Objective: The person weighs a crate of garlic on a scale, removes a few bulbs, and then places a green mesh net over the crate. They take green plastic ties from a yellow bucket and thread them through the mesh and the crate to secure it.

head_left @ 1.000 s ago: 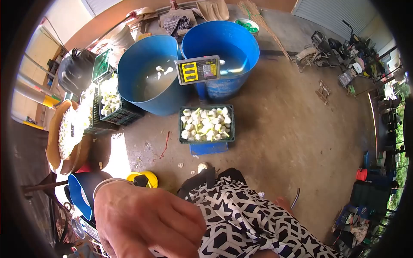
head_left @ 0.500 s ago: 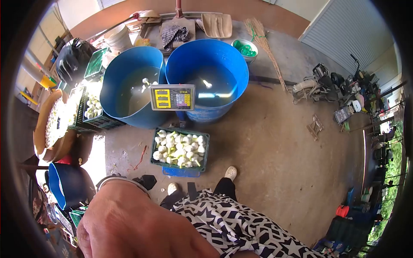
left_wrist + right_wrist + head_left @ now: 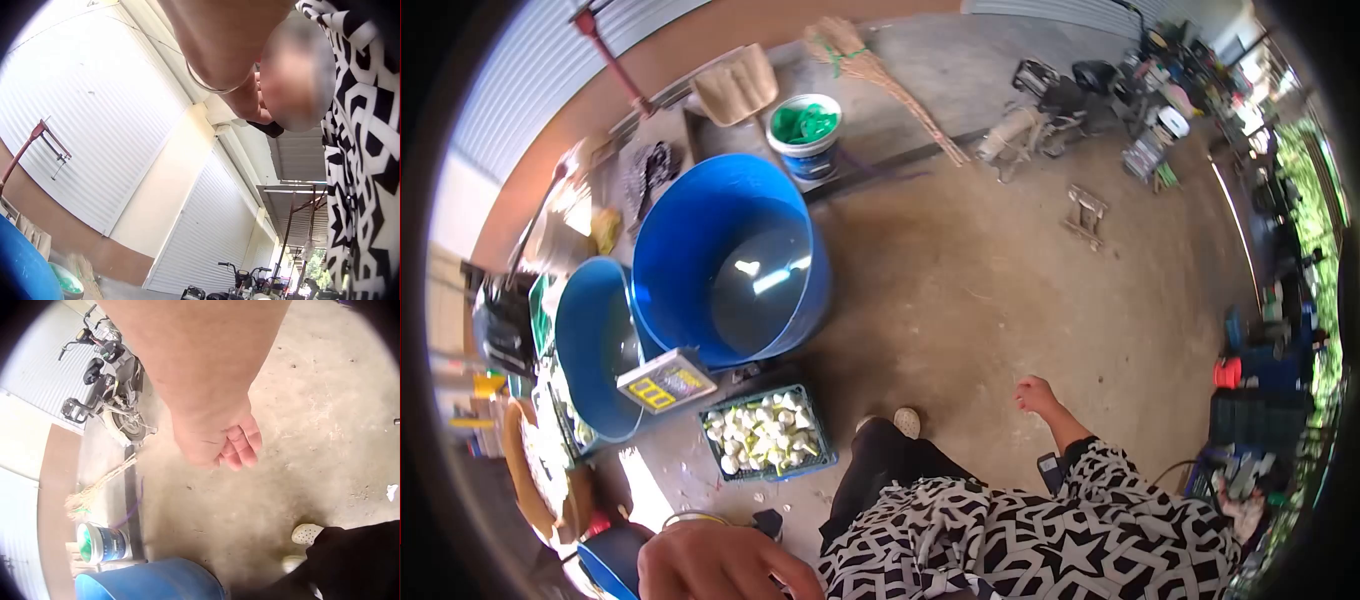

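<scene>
Garlic bulbs (image 3: 762, 432) lie in crate (image 3: 825, 432), near big blue tub (image 3: 690, 210) & scale display (image 3: 666, 380). R hand (image 3: 1033, 393): fingers loosely bent, nothing held. L hand (image 3: 720, 565): can't tell if gripping. Best keep feet clear of crate, arms off display, moves slow.

Three blue tubs (image 3: 700, 210), at least two crates (image 3: 827, 461) and one digital display (image 3: 667, 381) are seen. One straw broom (image 3: 892, 86), one white bucket (image 3: 810, 150) and one dustpan (image 3: 737, 86) are shown. Two pale clogs (image 3: 307, 534) are worn.
</scene>
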Demonstrator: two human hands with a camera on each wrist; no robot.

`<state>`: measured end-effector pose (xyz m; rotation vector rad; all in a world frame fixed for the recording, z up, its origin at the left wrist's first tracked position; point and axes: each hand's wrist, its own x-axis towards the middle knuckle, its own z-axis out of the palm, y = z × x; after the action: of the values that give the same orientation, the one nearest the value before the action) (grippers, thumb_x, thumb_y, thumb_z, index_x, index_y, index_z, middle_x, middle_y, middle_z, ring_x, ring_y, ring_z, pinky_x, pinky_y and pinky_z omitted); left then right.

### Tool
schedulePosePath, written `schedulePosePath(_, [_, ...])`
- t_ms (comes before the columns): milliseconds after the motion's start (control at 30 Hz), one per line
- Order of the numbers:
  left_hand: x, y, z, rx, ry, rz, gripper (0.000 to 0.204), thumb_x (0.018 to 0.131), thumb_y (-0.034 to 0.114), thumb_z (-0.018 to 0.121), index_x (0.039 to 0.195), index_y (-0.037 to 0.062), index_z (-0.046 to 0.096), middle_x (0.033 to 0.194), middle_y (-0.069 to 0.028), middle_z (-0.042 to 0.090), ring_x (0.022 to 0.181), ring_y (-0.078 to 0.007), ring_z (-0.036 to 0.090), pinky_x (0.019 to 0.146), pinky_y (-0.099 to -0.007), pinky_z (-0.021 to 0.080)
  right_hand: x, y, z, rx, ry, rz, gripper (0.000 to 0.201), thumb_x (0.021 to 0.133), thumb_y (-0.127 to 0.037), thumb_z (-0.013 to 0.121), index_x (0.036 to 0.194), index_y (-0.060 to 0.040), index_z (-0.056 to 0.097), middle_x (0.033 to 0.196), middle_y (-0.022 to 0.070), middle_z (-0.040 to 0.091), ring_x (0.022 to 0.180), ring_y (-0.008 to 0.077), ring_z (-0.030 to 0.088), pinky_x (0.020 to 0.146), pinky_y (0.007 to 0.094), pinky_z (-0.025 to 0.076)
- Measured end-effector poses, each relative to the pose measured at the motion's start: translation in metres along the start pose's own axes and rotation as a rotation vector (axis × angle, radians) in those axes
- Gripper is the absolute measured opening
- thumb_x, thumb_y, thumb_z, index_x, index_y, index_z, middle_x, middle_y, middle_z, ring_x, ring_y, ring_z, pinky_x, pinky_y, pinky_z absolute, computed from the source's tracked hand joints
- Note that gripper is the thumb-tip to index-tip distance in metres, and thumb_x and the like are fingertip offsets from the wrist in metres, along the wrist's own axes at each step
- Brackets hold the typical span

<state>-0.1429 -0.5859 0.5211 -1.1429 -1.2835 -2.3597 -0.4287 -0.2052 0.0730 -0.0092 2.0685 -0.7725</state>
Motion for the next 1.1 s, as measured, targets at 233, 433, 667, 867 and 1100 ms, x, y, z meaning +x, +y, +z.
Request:
schedulePosePath(233, [-0.054,-0.117,-0.094,0.241,0.983,-0.612,0.033,0.08,0.005,0.058,0.111,-0.0061,0.053,0.085,-0.0116,0.062,0.08,-0.0178,0.059,0.071,-0.029,0.047,0.024,-0.032,0.006,-0.33,-0.297,-0.024,0.019,0.081,-0.019,0.055,0.09,-0.0043,0.062,0.076,0.0068,0.066,0.055,0.0161,0.064,0.047,0.0285,0.049])
schedulePosePath(433, [-0.114,-0.277,-0.182,1.068,0.141,-1.372,0.039,0.079,0.036,0.066,0.107,0.0101,0.062,0.097,-0.0116,0.064,0.088,-0.0277,0.063,0.076,-0.0375,0.051,0.038,-0.049,-0.058,-0.111,-0.155,-0.109,0.022,0.082,-0.022,0.058,0.092,-0.003,0.062,0.076,0.0082,0.067,0.057,0.0164,0.064,0.05,0.0277,0.049])
schedulePosePath(667, [-0.018,-0.459,-0.277,0.559,-0.041,-1.583,0.047,0.085,0.038,0.063,0.119,0.006,0.057,0.116,-0.0169,0.058,0.101,-0.0294,0.06,0.087,-0.0362,0.048,0.151,-0.005,-0.208,-0.034,-0.036,0.085,0.017,0.07,-0.023,0.065,0.074,-0.0066,0.067,0.082,0.0107,0.067,0.081,0.0289,0.064,0.066,0.04,0.052])
schedulePosePath(867, [0.125,-0.713,-0.331,0.856,-0.219,-1.137,0.062,0.079,0.042,0.066,0.133,0.0202,0.046,0.136,-0.0143,0.043,0.121,-0.036,0.043,0.095,-0.0481,0.04,0.432,-0.005,-0.401,-0.346,0.074,0.088,0.026,0.076,-0.024,0.055,0.092,-0.0045,0.063,0.096,0.0166,0.066,0.093,0.0331,0.062,0.074,0.0436,0.05])
schedulePosePath(1100, [0.183,-0.948,-0.345,1.353,-0.491,-1.076,0.049,0.081,0.033,0.053,0.129,0.0317,0.049,0.142,0.0016,0.038,0.135,-0.0178,0.028,0.09,-0.0499,0.03,0.847,-0.009,-0.573,-0.434,0.552,-0.16,0.027,0.078,-0.013,0.053,0.104,-0.006,0.055,0.107,0.0172,0.058,0.1,0.0343,0.056,0.081,0.0467,0.048])
